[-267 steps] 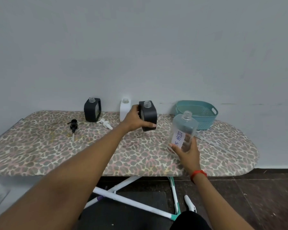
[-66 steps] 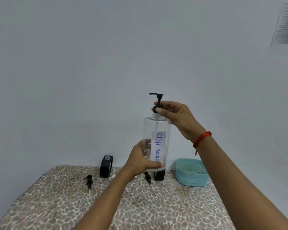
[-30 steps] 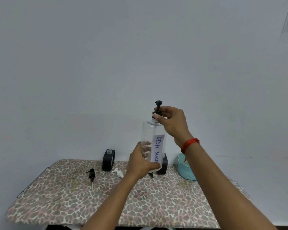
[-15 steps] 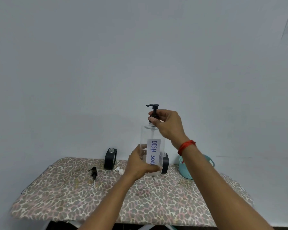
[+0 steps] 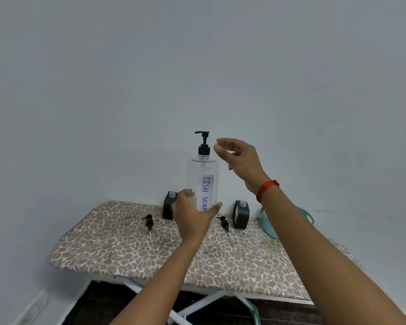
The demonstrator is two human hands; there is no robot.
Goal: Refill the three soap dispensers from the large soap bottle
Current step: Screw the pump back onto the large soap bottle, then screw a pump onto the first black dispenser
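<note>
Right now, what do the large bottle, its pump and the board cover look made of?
The large bottle looks like clear glossy plastic: fully see-through, thin-walled. Its pump looks like black moulded plastic with a low sheen. The board cover is matte printed fabric, possibly cotton: leopard pattern, soft sagging edge.

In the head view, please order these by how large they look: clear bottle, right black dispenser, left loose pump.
1. Clear bottle: largest, though held nearer the camera, which exaggerates it.
2. Right black dispenser.
3. Left loose pump: smallest; it lies about as far away as the dispenser.
</note>
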